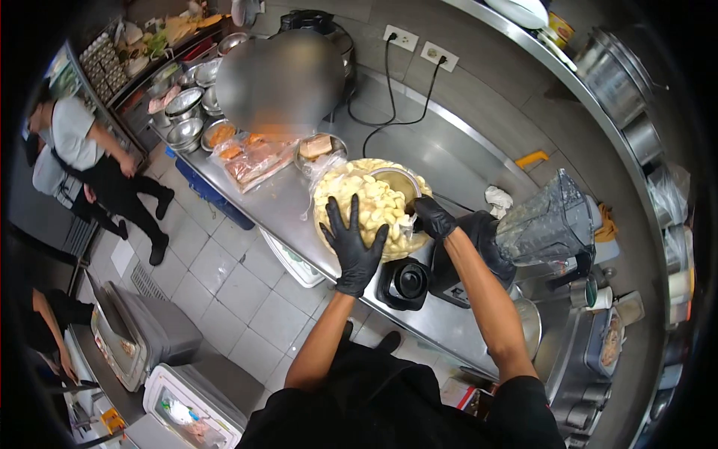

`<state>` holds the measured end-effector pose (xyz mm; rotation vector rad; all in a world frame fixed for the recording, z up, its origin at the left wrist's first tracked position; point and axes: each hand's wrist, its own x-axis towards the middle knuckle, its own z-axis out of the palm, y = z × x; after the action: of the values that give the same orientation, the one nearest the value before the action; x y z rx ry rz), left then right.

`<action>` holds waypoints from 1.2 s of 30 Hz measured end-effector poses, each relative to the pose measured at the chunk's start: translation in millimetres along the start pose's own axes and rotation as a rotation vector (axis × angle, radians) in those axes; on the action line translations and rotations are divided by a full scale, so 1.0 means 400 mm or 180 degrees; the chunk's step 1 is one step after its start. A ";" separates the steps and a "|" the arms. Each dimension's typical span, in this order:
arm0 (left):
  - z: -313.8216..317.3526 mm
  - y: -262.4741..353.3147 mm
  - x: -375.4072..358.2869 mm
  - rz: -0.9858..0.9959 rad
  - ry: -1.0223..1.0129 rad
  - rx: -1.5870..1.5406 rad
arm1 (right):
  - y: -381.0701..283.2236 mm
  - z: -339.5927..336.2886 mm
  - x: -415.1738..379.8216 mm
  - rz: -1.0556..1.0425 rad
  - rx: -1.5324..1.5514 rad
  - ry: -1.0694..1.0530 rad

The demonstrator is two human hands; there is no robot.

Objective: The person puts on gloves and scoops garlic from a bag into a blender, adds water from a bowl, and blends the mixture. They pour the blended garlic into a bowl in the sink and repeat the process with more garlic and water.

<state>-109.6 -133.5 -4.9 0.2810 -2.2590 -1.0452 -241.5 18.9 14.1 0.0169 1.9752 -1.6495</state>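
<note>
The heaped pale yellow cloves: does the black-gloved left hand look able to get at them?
Probably yes: the left hand is spread over the near side of the cloves, whose top looks largely uncovered.

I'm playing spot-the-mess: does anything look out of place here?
One thing: a crumpled white wad, maybe paper or cloth, lies on the steel counter near the blender jar, looking discarded.

Left hand (353, 251) (black-gloved) spread over pale pieces (379, 206), right holding metal vessel (401, 180)
</note>
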 end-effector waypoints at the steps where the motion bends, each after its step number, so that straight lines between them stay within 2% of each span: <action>1: -0.016 0.004 0.006 0.0071 0.0190 -0.0139 | -0.005 -0.009 -0.009 -0.0035 0.0023 0.0025; 3: -0.049 0.027 0.031 0.0266 0.0451 -0.0411 | -0.024 -0.022 -0.025 0.0336 0.0505 -0.0067; 5: -0.070 0.065 0.077 0.0516 0.0569 -0.0639 | -0.008 -0.033 -0.010 0.0428 0.0503 -0.0008; 7: -0.062 0.110 0.132 0.0743 0.0087 -0.0790 | 0.015 -0.044 -0.002 0.0317 0.0926 0.0120; 9: -0.035 0.159 0.163 0.0963 -0.0251 -0.0002 | 0.023 -0.051 -0.017 0.0241 0.0928 0.0073; 11: 0.029 0.145 0.176 0.1193 -0.0486 0.0855 | 0.012 -0.040 -0.036 0.0053 0.1356 0.0114; 12: 0.039 0.152 0.189 0.1292 -0.0672 0.0988 | 0.016 -0.054 -0.038 0.0022 0.1329 -0.0085; 15: 0.064 0.172 0.210 0.1413 -0.0717 0.0773 | 0.033 -0.083 -0.043 -0.0425 0.1628 -0.0402; 16: 0.064 0.186 0.223 0.1505 -0.0640 0.0770 | -0.010 -0.062 -0.065 -0.0138 0.1942 -0.0083; 17: 0.063 0.199 0.237 0.1599 -0.0511 0.0649 | -0.049 -0.050 -0.099 -0.0143 0.1794 0.0252; 21: 0.049 0.263 0.291 0.1960 -0.0275 0.0422 | -0.114 -0.065 -0.130 -0.0221 0.2048 0.0196; 24: 0.017 0.352 0.323 0.1933 -0.0453 0.0140 | -0.201 -0.072 -0.212 -0.0458 0.1806 0.0508; 25: 0.009 0.390 0.327 0.1995 -0.0306 0.0055 | -0.232 -0.078 -0.255 -0.0792 0.1940 0.0389; 27: -0.005 0.483 0.336 0.2222 -0.0062 0.0078 | -0.303 -0.110 -0.349 -0.1082 0.1718 0.0623; 29: 0.002 0.582 0.341 0.2440 0.0056 -0.0434 | -0.329 -0.201 -0.449 -0.1732 0.1118 0.0482; 31: 0.026 0.688 0.328 0.2550 0.0117 -0.0792 | -0.374 -0.267 -0.539 -0.1583 0.1125 0.1014; 33: 0.068 0.788 0.295 0.2518 0.0083 -0.1122 | -0.388 -0.363 -0.619 -0.1685 0.1298 0.0974; 34: 0.092 0.827 0.272 0.2585 0.0338 -0.1149 | -0.395 -0.390 -0.664 -0.1677 0.0966 0.1346; 35: 0.116 0.862 0.247 0.2513 0.0312 -0.1294 | -0.403 -0.413 -0.703 -0.1659 0.0623 0.1714; 36: 0.155 0.888 0.225 0.2488 0.0368 -0.1433 | -0.406 -0.453 -0.719 -0.1666 0.0601 0.1779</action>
<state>-195.2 101.2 270.2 -0.6610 -1.7061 -1.0105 -130.2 241.0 297.4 0.0380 2.3551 -2.3687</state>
